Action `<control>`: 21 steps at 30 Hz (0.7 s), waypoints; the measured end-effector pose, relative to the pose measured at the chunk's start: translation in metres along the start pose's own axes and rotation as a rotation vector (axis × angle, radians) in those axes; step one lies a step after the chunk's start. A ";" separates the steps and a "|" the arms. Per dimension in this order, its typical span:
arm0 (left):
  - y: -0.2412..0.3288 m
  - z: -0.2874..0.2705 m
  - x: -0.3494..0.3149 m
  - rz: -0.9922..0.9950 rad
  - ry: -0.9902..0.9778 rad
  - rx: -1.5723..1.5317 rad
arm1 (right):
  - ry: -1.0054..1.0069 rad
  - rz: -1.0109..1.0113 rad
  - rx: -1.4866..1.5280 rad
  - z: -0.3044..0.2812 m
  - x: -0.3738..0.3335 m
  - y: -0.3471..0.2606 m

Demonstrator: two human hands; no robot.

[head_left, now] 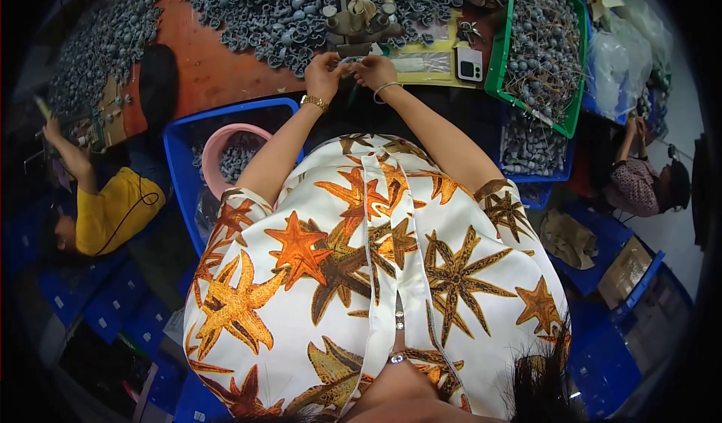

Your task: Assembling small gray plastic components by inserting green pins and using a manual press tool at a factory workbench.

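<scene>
At the front edge of the bench, my left hand (323,75) and my right hand (376,72) come close together, fingers pinched. Something small and greyish shows between the fingertips, too small and too covered to name. A gold bracelet circles my left wrist, a pale bangle my right. Just beyond the hands stands a metal bench machine (362,23) with a small worn fitting at its middle. Loose grey plastic parts (263,17), many of them ring- or clip-shaped, are heaped on the orange-red bench top (203,66) behind and to the left.
Right of my hands lie a phone (469,65) and a green crate (492,77) of grey balls with wires. Below left, a blue bin (174,167) holds a pink bucket (214,148) of grey parts. Co-workers sit at left, in a yellow top (120,209), and at far right.
</scene>
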State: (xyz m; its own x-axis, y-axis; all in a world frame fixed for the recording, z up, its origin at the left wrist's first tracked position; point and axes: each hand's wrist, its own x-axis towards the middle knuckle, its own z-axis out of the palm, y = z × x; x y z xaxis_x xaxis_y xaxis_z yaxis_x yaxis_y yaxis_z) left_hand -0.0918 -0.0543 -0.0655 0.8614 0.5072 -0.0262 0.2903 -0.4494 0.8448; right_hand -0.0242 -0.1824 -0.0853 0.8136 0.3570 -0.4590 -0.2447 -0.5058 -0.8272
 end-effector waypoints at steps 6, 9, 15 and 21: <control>0.005 0.000 0.004 -0.005 -0.029 0.073 | 0.033 -0.092 -0.488 -0.014 -0.005 -0.017; 0.007 0.001 0.007 0.052 -0.016 0.144 | 0.136 -0.022 -0.313 -0.041 0.013 -0.018; 0.006 0.006 0.014 0.227 -0.041 0.248 | -0.225 -0.154 1.006 -0.118 0.070 -0.105; 0.012 0.001 0.008 0.020 -0.091 0.272 | -0.069 -0.475 0.459 -0.123 -0.021 -0.200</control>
State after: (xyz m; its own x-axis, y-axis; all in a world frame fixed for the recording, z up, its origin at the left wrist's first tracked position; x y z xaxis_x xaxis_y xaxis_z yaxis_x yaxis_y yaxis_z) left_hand -0.0810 -0.0567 -0.0557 0.8983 0.4338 -0.0692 0.3637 -0.6458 0.6713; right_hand 0.0723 -0.1854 0.1300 0.8565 0.5158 -0.0174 -0.0798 0.0991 -0.9919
